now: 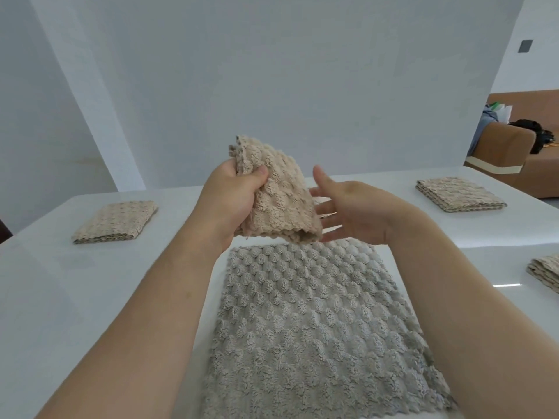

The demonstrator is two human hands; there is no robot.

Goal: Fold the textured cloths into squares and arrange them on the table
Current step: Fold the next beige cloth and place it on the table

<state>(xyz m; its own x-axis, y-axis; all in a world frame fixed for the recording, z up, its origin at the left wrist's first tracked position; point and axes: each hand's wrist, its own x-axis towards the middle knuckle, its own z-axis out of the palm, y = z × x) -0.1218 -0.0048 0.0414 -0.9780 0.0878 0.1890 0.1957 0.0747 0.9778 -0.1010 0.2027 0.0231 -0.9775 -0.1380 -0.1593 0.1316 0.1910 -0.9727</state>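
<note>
Up above the white desk [90,297], the left hand [233,195] grips a folded beige cloth [278,201], thumb pinching its top corner. Just beside it the right hand [354,213] is spread, fingers reaching behind the cloth's lower edge. Beneath both lies a flat cloth [317,334]. Folded squares sit at far left [116,222], far right [459,194] and the right edge [546,272]. A brown sofa [502,149] stands beyond.

Bright, even, cool daylight, soft shadows under the arms on the white table [90,297], a small streak of glare [506,285] at right — wide-angle bowing of wall and table edges, slight softness throughout, cloth [308,343] texture still legible.
</note>
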